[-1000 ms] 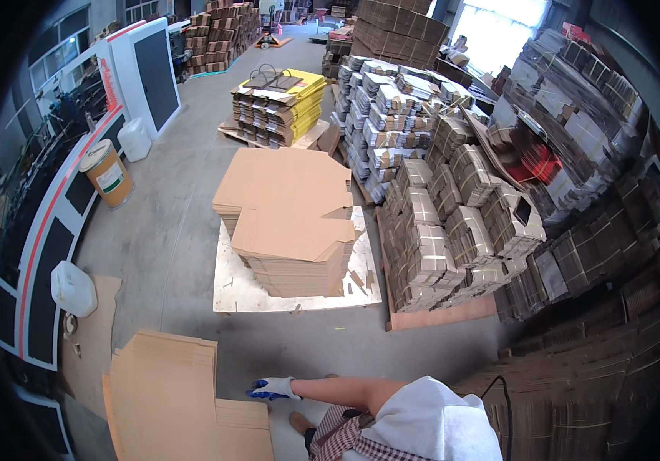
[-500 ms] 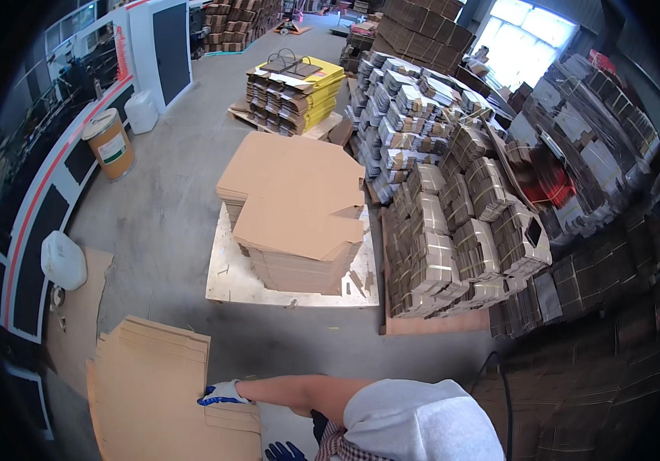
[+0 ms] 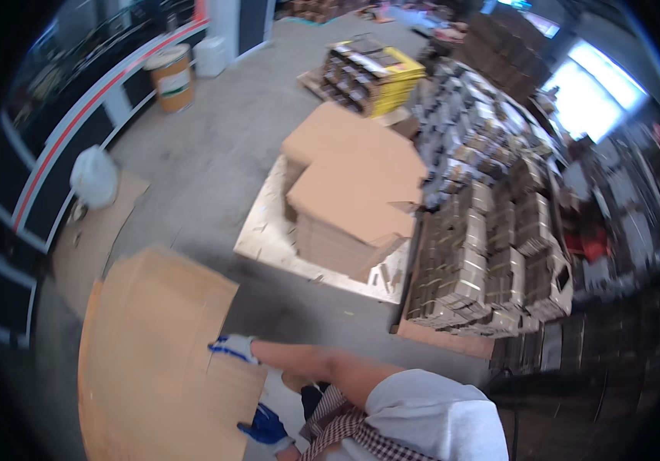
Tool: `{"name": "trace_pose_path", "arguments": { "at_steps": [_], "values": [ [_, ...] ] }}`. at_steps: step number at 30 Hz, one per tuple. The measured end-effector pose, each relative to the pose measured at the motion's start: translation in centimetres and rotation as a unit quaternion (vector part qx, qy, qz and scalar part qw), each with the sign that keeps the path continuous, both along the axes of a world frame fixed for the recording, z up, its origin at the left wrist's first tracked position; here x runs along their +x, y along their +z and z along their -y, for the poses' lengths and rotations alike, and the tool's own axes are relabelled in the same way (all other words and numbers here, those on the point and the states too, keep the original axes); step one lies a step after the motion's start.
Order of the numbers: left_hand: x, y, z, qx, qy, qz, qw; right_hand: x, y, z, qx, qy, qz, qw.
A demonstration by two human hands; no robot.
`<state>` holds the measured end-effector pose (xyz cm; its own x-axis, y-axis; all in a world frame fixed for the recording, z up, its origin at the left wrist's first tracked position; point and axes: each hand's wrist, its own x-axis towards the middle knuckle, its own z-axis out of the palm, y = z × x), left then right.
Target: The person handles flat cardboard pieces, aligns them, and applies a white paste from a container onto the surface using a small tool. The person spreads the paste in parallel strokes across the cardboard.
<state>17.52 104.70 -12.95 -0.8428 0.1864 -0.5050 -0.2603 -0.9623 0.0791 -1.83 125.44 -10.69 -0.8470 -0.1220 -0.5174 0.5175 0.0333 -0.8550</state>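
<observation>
- Two hands at the cardboard (image 3: 161, 346) now: left hand (image 3: 265, 425) just reached its right edge, fingers a bit spread.
- Right hand (image 3: 232, 348) still further up that edge, fingers narrow, can't tell if gripping.
- Cardboard's left of both, so it's two-handed now.

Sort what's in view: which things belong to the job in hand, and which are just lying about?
In the job:
near cardboard sheets, with the gloved right hand and left hand at their edge
probably the similarly shaped cardboard stack on the pale board

Likely just lying about:
white jug
brown drum
strapped cardboard bundles
yellow-sided stack
</observation>
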Motion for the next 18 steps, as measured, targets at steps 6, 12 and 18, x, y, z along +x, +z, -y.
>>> {"name": "trace_pose_path", "arguments": {
  "at_steps": [6,12,18],
  "values": [
    [-1.3,5.6,1.0,-0.123,0.033,0.027,0.992,-0.5,3.3,2.1,0.012,0.012,-0.074,0.997],
    [-0.1,5.7,0.2,-0.137,0.029,0.002,0.990,1.0,5.0,2.1,-0.142,-0.110,0.021,0.984],
    [-0.2,6.2,-0.8,-0.160,0.046,0.006,0.986,0.3,6.2,0.1,-0.121,-0.065,-0.008,0.990]
  ]
}}
